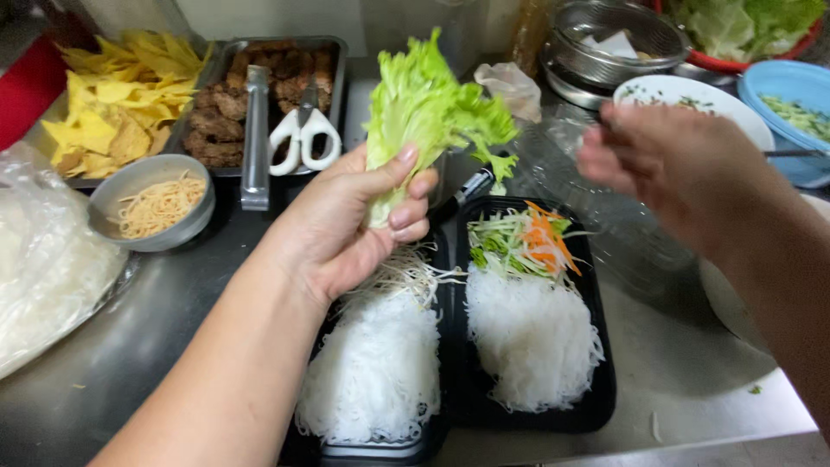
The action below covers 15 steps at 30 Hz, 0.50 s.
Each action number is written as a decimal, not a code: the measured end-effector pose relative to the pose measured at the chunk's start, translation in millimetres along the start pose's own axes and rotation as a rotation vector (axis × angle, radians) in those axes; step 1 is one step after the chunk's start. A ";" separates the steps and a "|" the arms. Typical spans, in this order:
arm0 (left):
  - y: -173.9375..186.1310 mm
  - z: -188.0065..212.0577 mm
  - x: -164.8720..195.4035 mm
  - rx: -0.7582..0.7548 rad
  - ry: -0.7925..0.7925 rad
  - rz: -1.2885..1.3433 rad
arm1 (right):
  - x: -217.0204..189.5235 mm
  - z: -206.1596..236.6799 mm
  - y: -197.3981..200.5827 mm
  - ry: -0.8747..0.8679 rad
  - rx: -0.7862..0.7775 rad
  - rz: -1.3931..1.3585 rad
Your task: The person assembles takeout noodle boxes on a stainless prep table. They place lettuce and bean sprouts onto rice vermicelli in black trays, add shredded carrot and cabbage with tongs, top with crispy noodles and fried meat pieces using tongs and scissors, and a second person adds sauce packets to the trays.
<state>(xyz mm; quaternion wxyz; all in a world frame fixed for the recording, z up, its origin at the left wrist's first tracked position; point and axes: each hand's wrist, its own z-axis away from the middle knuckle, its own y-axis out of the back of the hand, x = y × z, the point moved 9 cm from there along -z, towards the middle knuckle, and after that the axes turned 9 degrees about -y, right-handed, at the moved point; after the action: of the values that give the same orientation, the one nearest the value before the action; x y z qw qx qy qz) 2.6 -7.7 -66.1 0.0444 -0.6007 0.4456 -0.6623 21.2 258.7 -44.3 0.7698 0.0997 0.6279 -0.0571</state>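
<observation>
At the far left sits a grey bowl of thin yellow noodles. Beside it, the left hand pinches a lettuce leaf by its pale stem, upright above the left black tray of white rice noodles. To my eye, the leaf wants laying flat at that tray's bare top end, matching the shredded vegetables in the right tray. The right hand hovers blurred, fingers loosely curled, empty.

Bench: brushed metal, dull sheen. Trays: glossy black plastic. Scissors: smooth white plastic handles. Lettuce leaf: crinkled, matt. Strainer: metal mesh.
</observation>
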 end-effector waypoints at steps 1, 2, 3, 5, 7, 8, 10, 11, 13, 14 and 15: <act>7.6 3.9 0.3 0.014 -0.008 0.043 | 13.9 -7.6 8.6 -0.038 0.026 0.111; 19.5 9.6 1.6 0.059 -0.006 0.050 | 28.3 -16.7 16.6 -0.077 0.050 0.221; 31.5 17.8 3.4 0.107 -0.003 0.057 | 43.5 -26.5 23.9 -0.117 0.071 0.331; 54.4 36.3 10.0 0.198 0.004 0.066 | 74.9 -46.4 30.5 -0.222 0.041 0.483; 71.7 52.4 15.0 0.275 0.015 0.070 | 100.9 -58.8 32.0 -0.327 0.008 0.732; 78.7 58.8 15.2 0.325 0.006 0.072 | 110.4 -60.5 30.5 -0.377 -0.012 0.901; 91.3 75.5 20.5 0.430 -0.016 0.071 | 104.2 -58.7 18.0 -0.338 -0.002 1.130; 91.6 79.5 20.9 0.433 -0.021 0.084 | 89.1 -55.4 4.5 -0.246 0.024 1.189; 90.2 85.4 18.8 0.432 -0.024 0.108 | 46.9 -44.1 -38.6 -0.029 0.036 1.201; 92.5 90.5 18.2 0.465 -0.021 0.064 | 20.1 -38.7 -66.9 0.088 0.032 1.151; 95.0 96.0 18.0 0.496 -0.018 0.019 | -7.1 -32.8 -96.8 0.204 0.033 1.096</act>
<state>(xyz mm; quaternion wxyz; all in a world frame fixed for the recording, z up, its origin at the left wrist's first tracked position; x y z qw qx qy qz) 32.5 -126.7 -125.0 0.2008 -0.5729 0.2746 -0.7457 -32.1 171.5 -51.5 0.6205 0.4289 0.5543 0.3517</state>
